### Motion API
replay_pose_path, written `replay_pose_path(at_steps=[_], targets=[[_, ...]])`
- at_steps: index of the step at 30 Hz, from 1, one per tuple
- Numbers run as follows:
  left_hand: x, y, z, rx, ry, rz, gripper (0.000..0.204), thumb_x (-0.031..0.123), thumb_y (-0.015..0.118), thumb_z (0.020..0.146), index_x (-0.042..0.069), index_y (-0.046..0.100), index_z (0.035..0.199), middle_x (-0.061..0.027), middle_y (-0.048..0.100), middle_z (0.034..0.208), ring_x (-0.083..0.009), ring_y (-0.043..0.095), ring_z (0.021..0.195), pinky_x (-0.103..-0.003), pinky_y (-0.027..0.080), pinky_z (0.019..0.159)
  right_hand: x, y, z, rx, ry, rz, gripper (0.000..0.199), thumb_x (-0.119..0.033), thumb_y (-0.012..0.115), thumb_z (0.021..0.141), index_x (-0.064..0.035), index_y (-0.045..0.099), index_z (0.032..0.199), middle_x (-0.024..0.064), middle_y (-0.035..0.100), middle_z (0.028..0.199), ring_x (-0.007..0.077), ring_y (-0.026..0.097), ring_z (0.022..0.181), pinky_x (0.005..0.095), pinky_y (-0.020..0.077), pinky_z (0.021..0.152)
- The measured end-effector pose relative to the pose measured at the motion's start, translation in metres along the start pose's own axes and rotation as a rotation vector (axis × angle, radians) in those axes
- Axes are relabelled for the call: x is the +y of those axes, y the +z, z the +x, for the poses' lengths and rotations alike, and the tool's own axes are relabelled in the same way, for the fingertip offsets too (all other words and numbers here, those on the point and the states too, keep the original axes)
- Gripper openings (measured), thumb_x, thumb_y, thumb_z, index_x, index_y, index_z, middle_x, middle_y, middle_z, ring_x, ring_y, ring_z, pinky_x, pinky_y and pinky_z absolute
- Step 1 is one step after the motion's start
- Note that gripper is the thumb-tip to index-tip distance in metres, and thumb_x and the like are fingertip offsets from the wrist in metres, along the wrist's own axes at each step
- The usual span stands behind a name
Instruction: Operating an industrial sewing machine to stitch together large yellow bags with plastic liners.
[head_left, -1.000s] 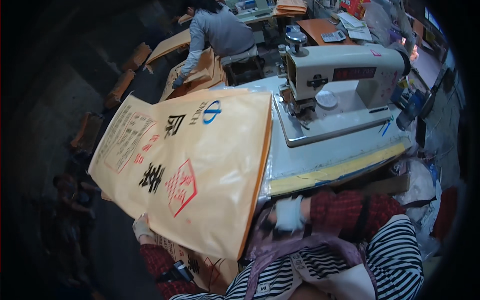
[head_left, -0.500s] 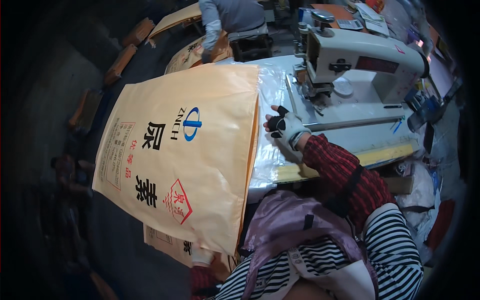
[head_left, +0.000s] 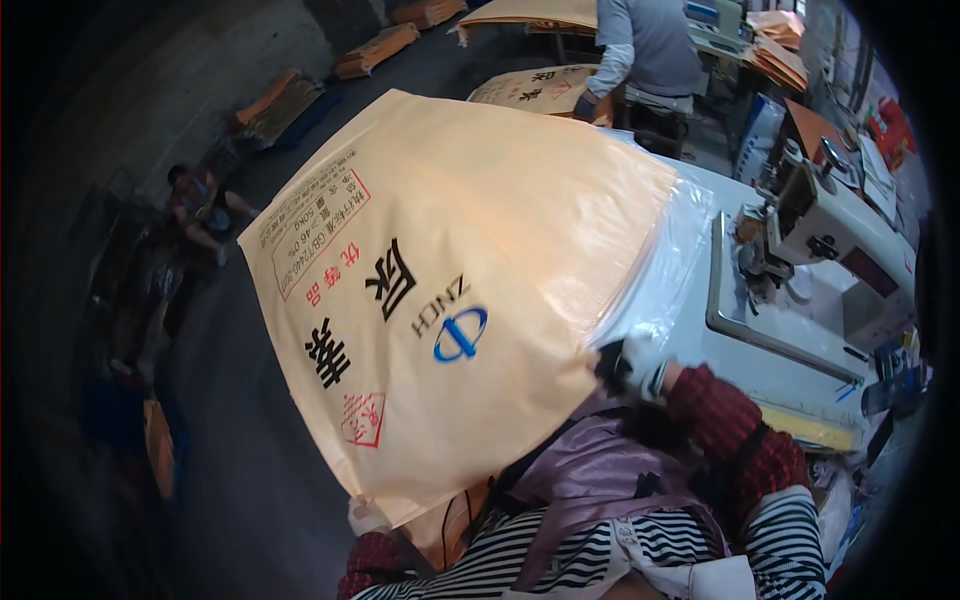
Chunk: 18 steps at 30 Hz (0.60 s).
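A large tan sack with black, red and blue printing spreads before me, its far part lying on the sewing table and its near part bulging over the edge. At the near left corner, my left hand pinches the sack's edge. My right hand, in a white and black fingerless glove and slightly blurred, is closed on the sack's right edge, which puckers there. Clear plastic film shows under the sack's right side. Below the left corner, part of another tan sack hangs by my lap.
A white sewing machine stands on the table at the right, with a yellow strip along the near edge. Beyond, a co-worker bends over another sack. Bundles of sacks lie on the dark floor; another person sits far left.
My right hand has gone from lying spread on the film to gripping the sack's edge. My left hand has come to the sack's near corner. The sack is turned and lifted; the view has swung left.
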<state>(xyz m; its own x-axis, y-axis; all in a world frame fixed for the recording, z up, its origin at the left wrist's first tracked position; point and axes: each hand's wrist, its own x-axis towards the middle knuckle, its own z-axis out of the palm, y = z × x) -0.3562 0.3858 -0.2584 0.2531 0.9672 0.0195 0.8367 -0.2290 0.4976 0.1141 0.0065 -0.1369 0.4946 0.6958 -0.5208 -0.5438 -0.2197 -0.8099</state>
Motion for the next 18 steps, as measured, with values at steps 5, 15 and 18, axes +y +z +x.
replay_pose_path(at_steps=[5,15,18], targets=[[-0.01,-0.046,-0.04,-0.127,-0.222,0.319,0.017,0.011,0.055,0.082,-0.002,0.058,0.092,-0.0201,0.063,0.089,-0.0339,0.062,0.082,-0.04,0.049,0.071,0.061,0.053,-0.006,-0.231,0.001,-1.069,0.045,-0.044,0.052,0.087,-0.0013,0.065,0.087,0.0115,0.067,0.073,0.0217,0.065,0.067,0.0318,0.0509,0.061],[-0.132,0.017,-0.05,-0.378,-0.42,0.334,0.03,0.027,0.058,0.079,0.003,0.063,0.096,-0.019,0.065,0.095,-0.031,0.063,0.09,-0.04,0.051,0.074,0.096,0.084,0.111,-0.105,0.051,-0.656,0.039,-0.036,0.05,0.087,0.0004,0.065,0.09,0.0169,0.067,0.079,0.0273,0.065,0.069,0.0364,0.0506,0.065],[-0.128,0.033,-0.049,-0.289,-0.5,0.52,0.034,0.028,0.06,0.076,0.003,0.063,0.099,-0.0183,0.064,0.098,-0.0306,0.063,0.091,-0.04,0.049,0.076,0.06,0.107,0.105,0.035,0.069,-1.374,0.043,-0.043,0.052,0.081,-0.004,0.066,0.087,0.0184,0.066,0.084,0.032,0.064,0.081,0.04,0.0485,0.072]])
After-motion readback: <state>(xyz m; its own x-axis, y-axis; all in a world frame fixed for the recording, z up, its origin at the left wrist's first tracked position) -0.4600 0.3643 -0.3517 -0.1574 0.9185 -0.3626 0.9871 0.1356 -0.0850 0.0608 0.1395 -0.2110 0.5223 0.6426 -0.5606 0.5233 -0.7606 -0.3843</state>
